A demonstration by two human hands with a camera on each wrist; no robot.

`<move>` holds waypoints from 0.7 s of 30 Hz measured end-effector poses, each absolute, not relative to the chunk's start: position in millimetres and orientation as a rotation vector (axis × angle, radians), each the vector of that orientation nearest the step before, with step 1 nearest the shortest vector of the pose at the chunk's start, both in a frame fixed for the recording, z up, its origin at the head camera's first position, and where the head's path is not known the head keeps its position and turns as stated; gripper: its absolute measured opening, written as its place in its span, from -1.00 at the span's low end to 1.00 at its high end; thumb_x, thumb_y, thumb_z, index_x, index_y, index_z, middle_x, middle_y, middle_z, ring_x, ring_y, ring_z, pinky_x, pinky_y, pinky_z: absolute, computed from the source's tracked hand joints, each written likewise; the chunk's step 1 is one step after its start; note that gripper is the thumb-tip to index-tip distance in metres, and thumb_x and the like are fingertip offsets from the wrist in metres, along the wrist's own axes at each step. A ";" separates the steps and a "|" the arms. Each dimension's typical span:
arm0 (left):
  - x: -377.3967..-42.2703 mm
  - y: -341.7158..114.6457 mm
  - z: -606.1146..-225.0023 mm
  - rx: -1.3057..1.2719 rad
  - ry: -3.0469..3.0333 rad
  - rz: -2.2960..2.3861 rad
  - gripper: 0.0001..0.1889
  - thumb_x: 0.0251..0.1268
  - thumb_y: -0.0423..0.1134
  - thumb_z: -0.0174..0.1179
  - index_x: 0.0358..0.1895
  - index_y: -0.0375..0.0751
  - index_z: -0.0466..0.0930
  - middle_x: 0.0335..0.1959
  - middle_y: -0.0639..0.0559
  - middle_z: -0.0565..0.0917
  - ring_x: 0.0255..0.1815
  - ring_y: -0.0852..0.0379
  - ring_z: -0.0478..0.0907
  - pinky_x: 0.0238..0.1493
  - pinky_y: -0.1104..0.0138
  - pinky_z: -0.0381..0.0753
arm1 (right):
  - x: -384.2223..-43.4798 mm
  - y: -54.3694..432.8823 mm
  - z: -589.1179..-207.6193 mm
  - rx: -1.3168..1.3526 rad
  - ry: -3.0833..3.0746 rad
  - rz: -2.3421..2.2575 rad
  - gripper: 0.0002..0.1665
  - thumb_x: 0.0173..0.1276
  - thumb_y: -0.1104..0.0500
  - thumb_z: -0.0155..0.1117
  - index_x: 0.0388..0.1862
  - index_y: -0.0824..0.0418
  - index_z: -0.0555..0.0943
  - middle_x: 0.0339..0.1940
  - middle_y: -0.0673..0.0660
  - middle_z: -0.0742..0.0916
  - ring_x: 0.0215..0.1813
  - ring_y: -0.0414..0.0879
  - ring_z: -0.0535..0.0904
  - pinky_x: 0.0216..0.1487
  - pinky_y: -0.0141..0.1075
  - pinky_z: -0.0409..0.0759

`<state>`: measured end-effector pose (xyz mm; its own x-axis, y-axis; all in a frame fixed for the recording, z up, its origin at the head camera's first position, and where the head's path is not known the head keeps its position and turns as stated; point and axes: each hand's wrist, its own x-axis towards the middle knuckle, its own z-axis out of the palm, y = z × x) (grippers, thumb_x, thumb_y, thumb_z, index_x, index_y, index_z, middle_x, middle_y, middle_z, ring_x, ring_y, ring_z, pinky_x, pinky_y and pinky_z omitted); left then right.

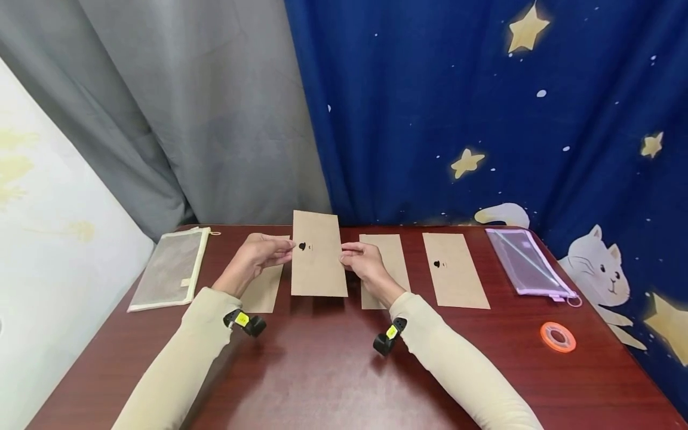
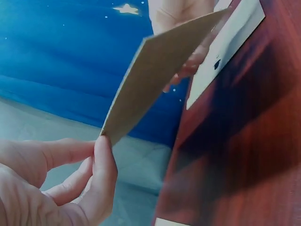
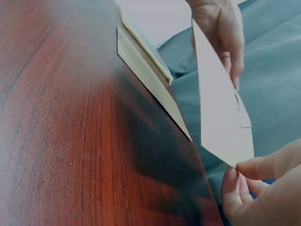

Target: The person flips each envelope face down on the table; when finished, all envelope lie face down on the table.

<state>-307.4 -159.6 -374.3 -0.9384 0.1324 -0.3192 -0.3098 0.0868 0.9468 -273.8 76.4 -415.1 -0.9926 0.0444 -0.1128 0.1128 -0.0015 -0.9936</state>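
Observation:
A thin brown kraft-paper rectangle (image 1: pixel 319 269), printed with a small black hat, is held up above the table between both hands. My left hand (image 1: pixel 263 251) pinches its left edge between thumb and fingers. On the opposite edge, my right hand (image 1: pixel 368 263) pinches it the same way. In the left wrist view the brown rectangle (image 2: pixel 160 70) appears tilted and clear of the tabletop. Similar brown rectangles lie flat: one (image 1: pixel 261 295) partly behind the left hand, one (image 1: pixel 395 263) partly behind the right hand, and another (image 1: pixel 457 275) farther right.
A pale mesh zip pouch (image 1: pixel 169 269) lies at the table's left edge. On the right are a purple mesh zip pouch (image 1: pixel 529 263) and an orange ring-shaped roll (image 1: pixel 558 337). Curtains hang behind the dark red wooden table (image 1: pixel 322 382).

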 end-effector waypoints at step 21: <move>-301.0 -136.2 -326.5 -0.035 2.276 1.934 -0.69 0.30 -0.51 0.22 0.06 -0.67 0.60 -0.60 0.10 0.71 -0.55 0.27 0.74 -0.29 0.44 0.78 | -240.6 -0.2 -333.4 -0.448 3.475 -0.573 -0.77 0.38 0.06 0.38 -0.39 0.18 0.75 -0.41 0.15 0.80 -0.37 0.04 0.76 -0.47 -0.21 0.71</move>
